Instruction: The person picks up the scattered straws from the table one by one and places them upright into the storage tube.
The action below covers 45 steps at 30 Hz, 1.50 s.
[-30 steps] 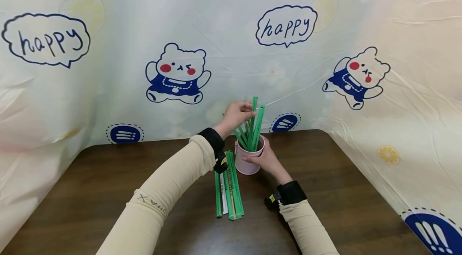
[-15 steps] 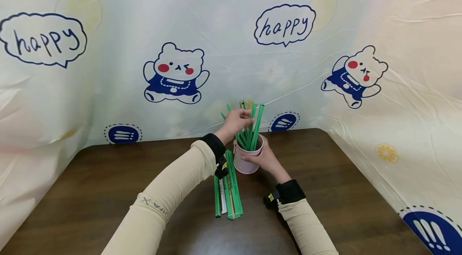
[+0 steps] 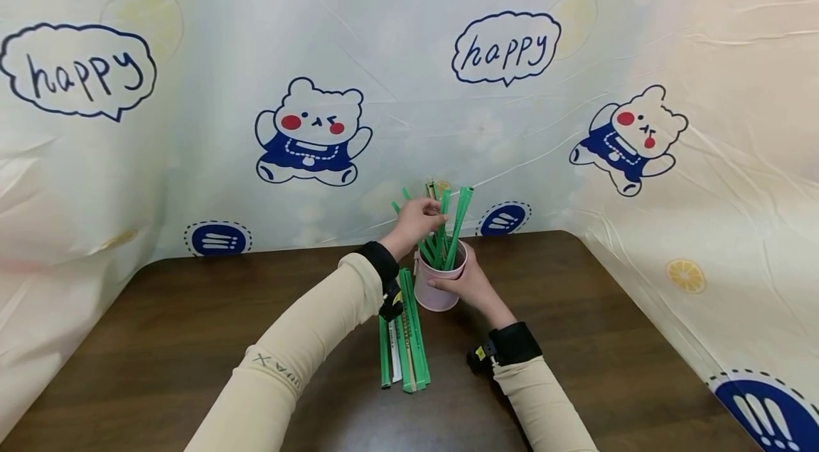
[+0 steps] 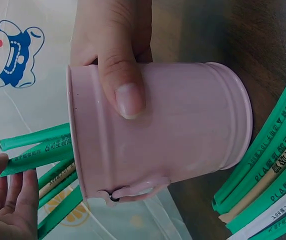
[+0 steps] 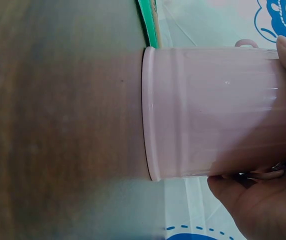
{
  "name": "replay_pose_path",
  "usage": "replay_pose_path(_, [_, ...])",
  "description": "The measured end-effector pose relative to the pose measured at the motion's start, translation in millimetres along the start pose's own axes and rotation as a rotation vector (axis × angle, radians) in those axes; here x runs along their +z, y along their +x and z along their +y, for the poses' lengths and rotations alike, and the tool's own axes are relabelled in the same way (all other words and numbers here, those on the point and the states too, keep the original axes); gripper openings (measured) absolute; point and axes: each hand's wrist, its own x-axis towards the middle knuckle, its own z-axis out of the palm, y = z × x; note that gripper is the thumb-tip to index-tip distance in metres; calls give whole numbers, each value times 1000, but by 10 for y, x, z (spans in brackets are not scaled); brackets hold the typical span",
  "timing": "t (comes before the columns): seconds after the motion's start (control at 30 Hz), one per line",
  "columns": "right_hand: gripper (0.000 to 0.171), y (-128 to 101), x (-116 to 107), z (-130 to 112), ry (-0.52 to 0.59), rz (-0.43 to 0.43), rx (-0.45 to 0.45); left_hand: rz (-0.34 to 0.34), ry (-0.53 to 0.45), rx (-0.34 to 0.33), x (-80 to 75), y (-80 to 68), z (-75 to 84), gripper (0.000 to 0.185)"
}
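A small pink metal bucket (image 3: pixel 437 292) with side handles stands upright on the table, several green-wrapped straws (image 3: pixel 458 224) leaning out of its mouth. My left hand (image 3: pixel 417 222) is above the rim and pinches a green-wrapped straw (image 4: pixel 43 152) between thumb and fingers; its lower end is hidden inside the bucket. My right hand (image 3: pixel 472 283) grips the bucket near the rim from the right, its thumb (image 4: pixel 128 97) lying along the wall. Left of the bucket lies a loose row of wrapped straws (image 3: pixel 416 338), mostly green, with a white one (image 3: pixel 395 352) among them.
The dark wooden table (image 3: pixel 614 367) extends around the bucket. Behind it hangs a pale printed curtain (image 3: pixel 409 47) with bears and lettering, close to the table's back edge. My left forearm (image 3: pixel 288 359) reaches across just left of the loose straws.
My left hand has moved down slightly, and the straw it pinches sits lower in the bucket. Straws at the right now fan out a little. My right hand stays on the bucket.
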Motion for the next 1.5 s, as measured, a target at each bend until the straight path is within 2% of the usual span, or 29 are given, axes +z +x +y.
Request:
replay_pose_path(0.13, [96, -37, -15, -141, -8, -22, 1, 5, 15, -1, -20, -10, 8, 42])
replay_pose_path(0.43, [97, 43, 35, 119, 5, 29, -42, 4, 68, 55, -203, -60, 160, 48])
replay_pose_path(0.63, [96, 12, 72, 168, 22, 33, -27, -16, 25, 55, -475, -150, 295, 42])
replay_pose_path(0.77, [98, -2, 84, 171, 10, 38, 11, -35, -1, 83, -708, -222, 303, 35])
replay_pose_path(0.9, [101, 4, 64, 153, 16, 35, 11, -25, 24, 88, -906, -337, 256, 32])
replay_pose_path(1.0, [98, -59, 28, -45, 16, 23, 10, -16, 54, 76, -997, -414, 166, 31])
replay_pose_path(1.1, [98, -50, -3, -42, 6, 17, 18, -33, 78, 70, -1004, -465, 8, 30])
replay_pose_path(1.23, [100, 28, 17, 179, -5, 47, 1, -77, 82, 50, -948, -493, -279, 30])
replay_pose_path(1.4, [96, 25, 37, 187, -6, 55, -45, -139, 98, -37, -830, -510, -643, 31])
replay_pose_path(1.5, [96, 38, 45, 167, 2, 46, -61, -155, 122, -94, -755, -533, -829, 32])
